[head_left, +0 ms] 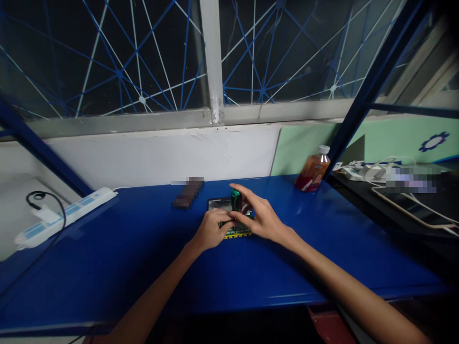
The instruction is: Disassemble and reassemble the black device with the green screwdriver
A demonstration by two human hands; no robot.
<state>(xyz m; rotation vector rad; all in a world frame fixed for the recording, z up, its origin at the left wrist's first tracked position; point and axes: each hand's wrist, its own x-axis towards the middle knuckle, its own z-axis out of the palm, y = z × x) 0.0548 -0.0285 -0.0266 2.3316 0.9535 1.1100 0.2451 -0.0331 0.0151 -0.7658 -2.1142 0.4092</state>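
Note:
My right hand [264, 217] is curled around a short green-and-black screwdriver [235, 199], held upright by its handle with the index finger over the top. The thumb reaches across below it, near the fingertips of my left hand [212, 229]. Those left fingers are closed in a pinch at the screwdriver's lower end; what they hold is hidden. Beneath both hands lies a case with a green and yellow front edge [238, 234], partly covered. Behind it, a dark flat panel with a light rim [219, 204] shows past the left fingers.
The blue table [143, 267] carries a blurred-out dark object [188, 193] behind my left hand. A bottle of reddish drink [313, 169] stands at the back right. On the left lies a white power strip [68, 217] with a black cable. Blue posts [358, 110] frame the sides.

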